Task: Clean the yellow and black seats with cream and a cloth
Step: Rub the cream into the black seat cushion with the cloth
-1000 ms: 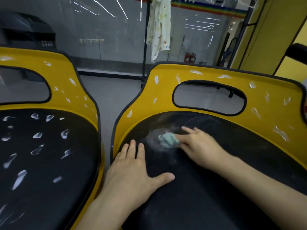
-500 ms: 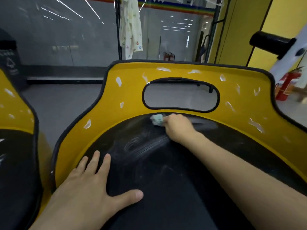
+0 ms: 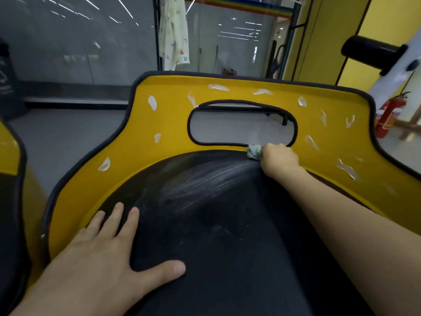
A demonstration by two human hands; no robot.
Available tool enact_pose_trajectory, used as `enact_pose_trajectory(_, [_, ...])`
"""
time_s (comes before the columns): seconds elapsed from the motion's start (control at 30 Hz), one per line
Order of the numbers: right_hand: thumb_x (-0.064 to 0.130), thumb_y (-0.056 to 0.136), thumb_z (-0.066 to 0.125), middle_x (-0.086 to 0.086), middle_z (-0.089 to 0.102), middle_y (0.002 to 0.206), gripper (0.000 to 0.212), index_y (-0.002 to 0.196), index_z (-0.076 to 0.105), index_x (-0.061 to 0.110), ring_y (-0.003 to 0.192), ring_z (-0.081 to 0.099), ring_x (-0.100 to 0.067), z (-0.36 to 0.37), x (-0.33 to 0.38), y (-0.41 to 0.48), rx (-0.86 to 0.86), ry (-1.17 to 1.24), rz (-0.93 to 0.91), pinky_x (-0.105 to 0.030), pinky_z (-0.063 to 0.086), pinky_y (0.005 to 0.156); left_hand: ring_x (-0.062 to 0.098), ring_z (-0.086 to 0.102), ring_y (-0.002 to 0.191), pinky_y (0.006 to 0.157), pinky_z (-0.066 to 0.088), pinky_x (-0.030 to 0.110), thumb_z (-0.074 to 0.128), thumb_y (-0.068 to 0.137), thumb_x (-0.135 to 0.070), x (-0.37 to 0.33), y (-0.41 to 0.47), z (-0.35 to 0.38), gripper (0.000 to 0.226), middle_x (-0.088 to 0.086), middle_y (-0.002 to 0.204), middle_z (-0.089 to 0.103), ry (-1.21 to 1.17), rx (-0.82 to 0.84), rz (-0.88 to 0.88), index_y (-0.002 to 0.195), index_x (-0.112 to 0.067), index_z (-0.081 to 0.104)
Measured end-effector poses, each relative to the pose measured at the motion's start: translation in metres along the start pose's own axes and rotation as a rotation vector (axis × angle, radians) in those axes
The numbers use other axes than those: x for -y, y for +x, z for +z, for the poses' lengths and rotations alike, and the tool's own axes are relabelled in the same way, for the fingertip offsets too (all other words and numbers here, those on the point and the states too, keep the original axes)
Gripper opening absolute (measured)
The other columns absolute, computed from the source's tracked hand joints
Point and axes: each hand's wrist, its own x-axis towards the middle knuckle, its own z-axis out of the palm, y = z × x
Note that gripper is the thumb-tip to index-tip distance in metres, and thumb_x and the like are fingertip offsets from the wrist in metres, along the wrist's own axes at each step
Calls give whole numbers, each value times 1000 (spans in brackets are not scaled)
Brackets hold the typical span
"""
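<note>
A yellow seat (image 3: pixel 173 115) with a black cushion (image 3: pixel 227 236) and an oval cut-out fills the view. White cream dabs (image 3: pixel 152 102) dot its yellow back. Smeared cream streaks (image 3: pixel 200 181) cross the far part of the cushion. My right hand (image 3: pixel 279 159) is shut on a small green-grey cloth (image 3: pixel 254 152), pressed where the cushion meets the yellow back, just under the cut-out. My left hand (image 3: pixel 102 254) lies flat, fingers spread, on the cushion's near left edge. A second yellow and black seat (image 3: pixel 9 169) shows at the left edge.
Grey floor and a glass wall lie behind the seats. A pale garment (image 3: pixel 174 33) hangs from a black pole. A red fire extinguisher (image 3: pixel 387 117) stands at the right, beside a yellow wall, with a black cylinder (image 3: pixel 371 53) above it.
My right hand has wiped the cloth from the cushion's middle up and right to the seam under the cut-out, leaving streaks. The view has shifted right onto this seat.
</note>
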Motion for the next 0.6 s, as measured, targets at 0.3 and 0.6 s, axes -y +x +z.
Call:
enact_pose_trajectory(0.3, [19,94,48,-10,66,96,17,100,64,19,98,59,-37,-19,178,-85,35,214,-856,-40,46,71,17,-15,152,121,-4,34,23,96,-70,-23,-43,30,82,-3,165,-18,45,-176,127,158,-27,-10])
enact_pose_trajectory(0.6, [34,99,52,37,41,139,32,127,58,50,144,15,2,-61,181,-156,385,309,-1263,-33,10,118,14,-22,150,115,-15,29,35,96,-67,-12,-63,35,84,-2,165,-20,-128,-182,254,158,-29,-6])
